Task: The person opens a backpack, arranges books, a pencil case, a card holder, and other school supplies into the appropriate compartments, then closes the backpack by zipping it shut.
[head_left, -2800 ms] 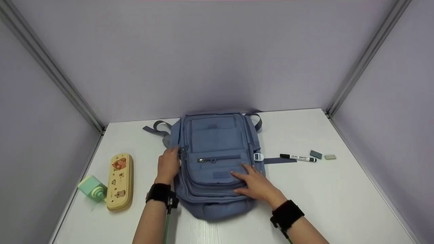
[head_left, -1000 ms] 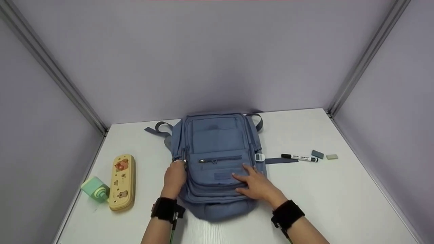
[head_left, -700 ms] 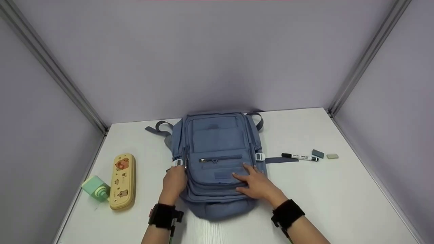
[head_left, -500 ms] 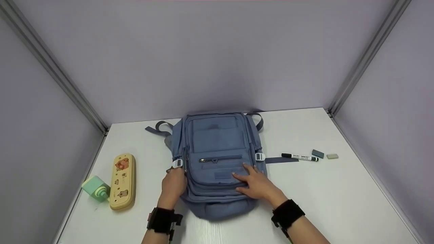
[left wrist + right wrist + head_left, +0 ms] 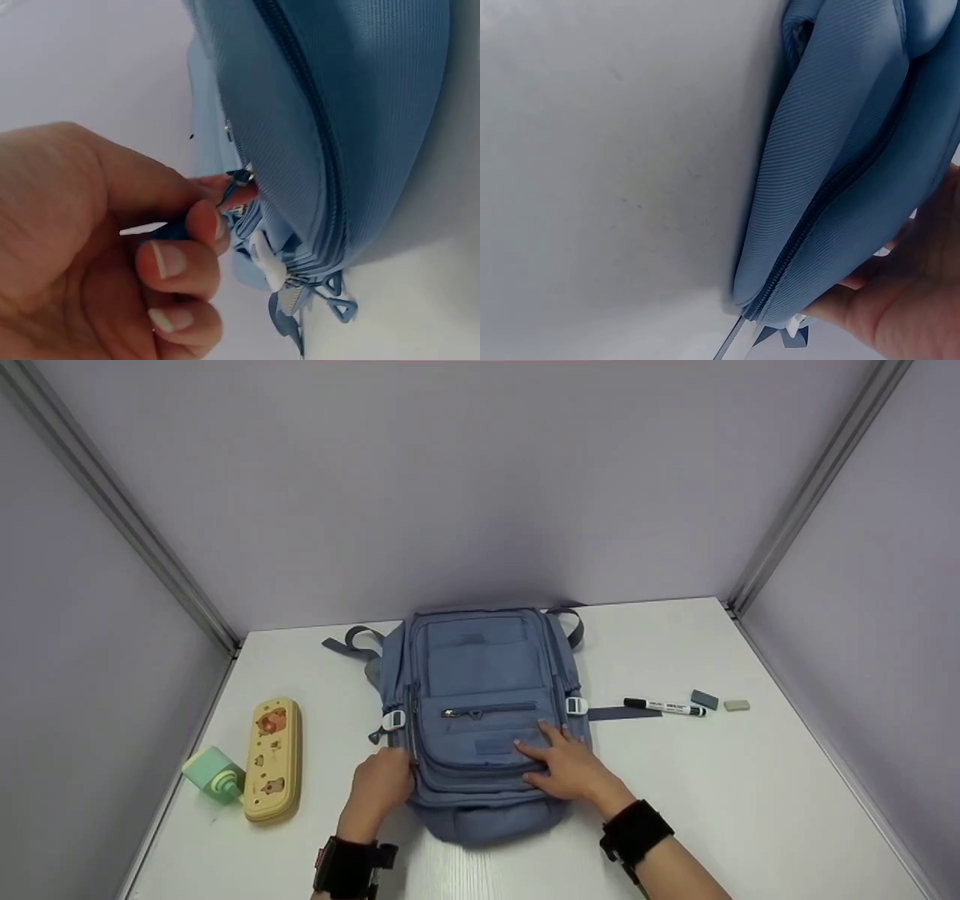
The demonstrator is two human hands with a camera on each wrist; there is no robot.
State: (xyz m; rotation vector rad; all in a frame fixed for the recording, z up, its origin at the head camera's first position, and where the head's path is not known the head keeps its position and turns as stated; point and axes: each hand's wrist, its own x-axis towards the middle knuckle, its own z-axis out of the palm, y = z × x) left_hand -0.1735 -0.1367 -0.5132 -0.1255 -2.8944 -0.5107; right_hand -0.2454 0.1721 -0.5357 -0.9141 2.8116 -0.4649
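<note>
A blue backpack (image 5: 484, 667) lies on the white table with its front face up. My left hand (image 5: 384, 776) is at the bag's lower left side, its fingers curled. In the left wrist view, the thumb and fingers pinch a blue zipper pull (image 5: 234, 184), part of which the fingers hide. Other loop-shaped zipper pulls (image 5: 341, 307) hang beside a white buckle (image 5: 266, 261). My right hand (image 5: 566, 765) rests spread on the lower right of the front panel. The right wrist view shows its fingers against the bag's side, near a zipper seam (image 5: 832, 187).
Left of the bag are a yellow pencil case (image 5: 271, 757) with bear pictures and a green-and-yellow bottle (image 5: 214, 774). To the right lie a black-capped marker (image 5: 664, 707), a dark eraser-like block (image 5: 704, 700) and a pale one (image 5: 736, 706). Walls enclose the table.
My left hand has moved down the bag's left side toward the near edge, uncovering the white left buckle and a dangling zipper pull. My right hand has stayed in place.
</note>
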